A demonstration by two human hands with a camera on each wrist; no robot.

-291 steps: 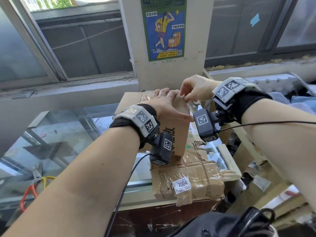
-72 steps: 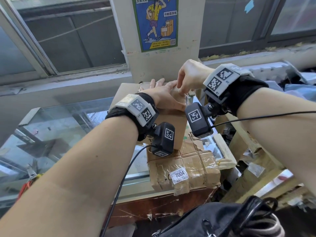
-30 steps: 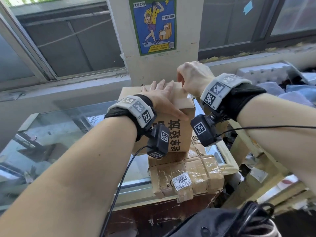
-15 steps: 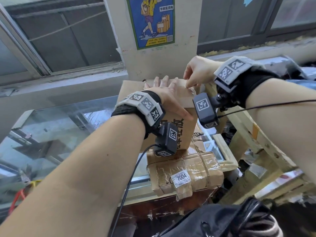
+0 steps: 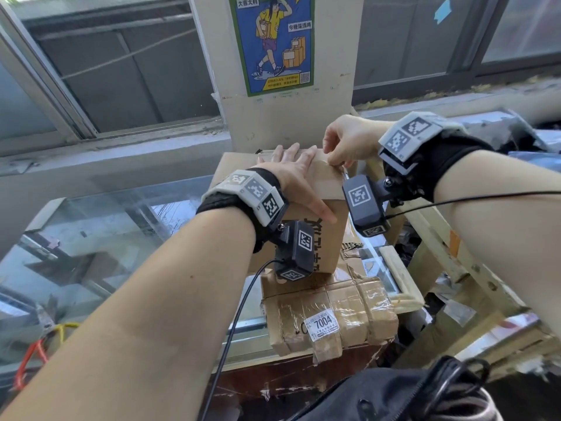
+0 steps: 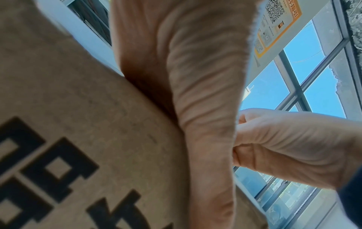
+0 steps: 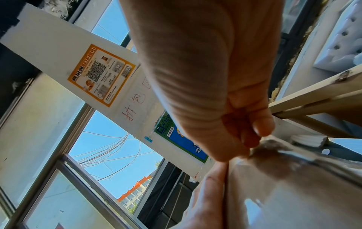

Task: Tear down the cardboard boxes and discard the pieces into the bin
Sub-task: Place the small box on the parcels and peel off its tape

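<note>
A brown cardboard box (image 5: 331,238) with black printed characters stands on a second, tape-wrapped box (image 5: 334,317) labelled 7004. My left hand (image 5: 296,165) lies flat on the upper box's top, fingers straight, thumb pointing down the front face. In the left wrist view the thumb (image 6: 195,77) lies against the box (image 6: 78,139). My right hand (image 5: 337,162) pinches the tape at the box's top right edge. In the right wrist view the fingertips (image 7: 252,136) meet on glossy tape (image 7: 293,156) at the box's corner. No bin is in view.
Both boxes sit at the right end of a glass-topped counter (image 5: 106,238). A pillar with a blue poster (image 5: 273,41) stands right behind. Wooden frames (image 5: 440,253) and clutter fill the right side. A black bag (image 5: 394,396) is near me, red and yellow wires (image 5: 39,344) at the left.
My right hand has come down from above the box's back right and now pinches at its top right edge. The left hand has stayed flat on the top.
</note>
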